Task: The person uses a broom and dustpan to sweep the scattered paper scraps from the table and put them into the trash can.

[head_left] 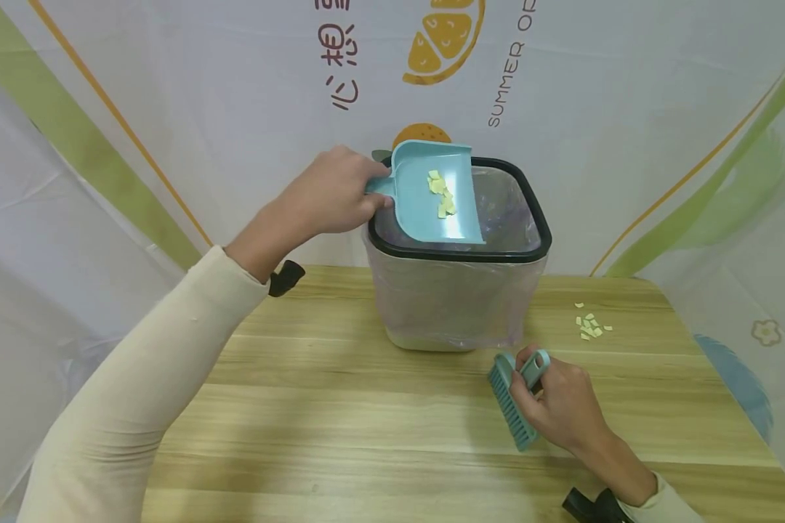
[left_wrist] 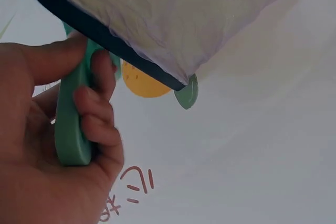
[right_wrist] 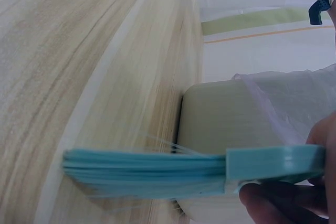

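Note:
A light-blue dustpan (head_left: 425,218) is held by its handle in my left hand (head_left: 340,190), over the mouth of a lined trash bin (head_left: 458,298). Several pale yellow-green paper scraps (head_left: 437,183) lie on the pan. In the left wrist view, the fingers of my left hand (left_wrist: 63,119) curl round the green-blue handle (left_wrist: 73,124), beside the bin's dark rim (left_wrist: 105,35). My right hand (head_left: 565,403) grips a small blue brush (head_left: 513,407) in front of the bin. In the right wrist view, the brush's bristles (right_wrist: 142,169) point toward the tabletop.
More paper scraps (head_left: 589,327) are scattered on the wooden table (head_left: 288,407), right of the bin. A white printed curtain (head_left: 235,87) hangs behind and at both sides. A clear plastic liner (head_left: 497,196) covers the inside of the bin and folds over its outside.

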The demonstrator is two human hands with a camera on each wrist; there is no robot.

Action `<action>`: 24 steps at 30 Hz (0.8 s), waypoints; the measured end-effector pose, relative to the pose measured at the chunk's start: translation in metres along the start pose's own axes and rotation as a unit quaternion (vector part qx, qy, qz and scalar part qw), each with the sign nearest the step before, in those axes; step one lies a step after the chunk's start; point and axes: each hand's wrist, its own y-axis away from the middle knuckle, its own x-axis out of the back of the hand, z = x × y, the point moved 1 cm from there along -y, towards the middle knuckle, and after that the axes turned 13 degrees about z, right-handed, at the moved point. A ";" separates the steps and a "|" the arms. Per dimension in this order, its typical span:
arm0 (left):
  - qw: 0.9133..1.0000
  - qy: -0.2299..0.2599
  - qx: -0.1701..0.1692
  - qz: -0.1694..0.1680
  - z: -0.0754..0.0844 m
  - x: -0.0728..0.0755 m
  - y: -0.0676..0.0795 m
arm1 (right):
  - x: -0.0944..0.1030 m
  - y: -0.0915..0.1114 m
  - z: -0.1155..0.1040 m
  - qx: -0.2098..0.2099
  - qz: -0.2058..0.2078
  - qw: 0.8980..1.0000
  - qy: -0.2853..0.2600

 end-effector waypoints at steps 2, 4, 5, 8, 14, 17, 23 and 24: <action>1.000 -0.017 -0.009 0.010 0.003 0.000 0.000 | 0.000 0.000 0.000 0.000 0.001 1.000 -0.001; 0.999 -0.030 -0.019 0.026 0.005 0.001 0.001 | 0.000 0.000 0.000 0.001 0.001 1.000 0.000; 0.998 -0.035 -0.028 0.037 0.006 0.001 0.001 | 0.000 0.000 0.000 0.001 0.001 1.000 0.001; 0.994 -0.049 -0.061 0.079 0.008 0.000 0.003 | 0.000 0.000 0.000 0.001 0.001 1.000 0.001; 0.971 -0.084 -0.141 0.172 0.011 -0.002 0.007 | -0.001 0.000 0.000 0.002 0.000 1.000 0.001; 0.958 -0.097 -0.173 0.208 0.012 -0.003 0.007 | -0.001 0.000 0.000 0.003 -0.002 1.000 0.000; 0.935 -0.114 -0.218 0.258 0.014 -0.003 0.009 | -0.001 0.000 0.000 0.002 -0.003 1.000 0.003; 0.932 -0.115 -0.221 0.263 0.014 -0.003 0.009 | -0.001 0.000 0.000 0.002 -0.003 1.000 0.003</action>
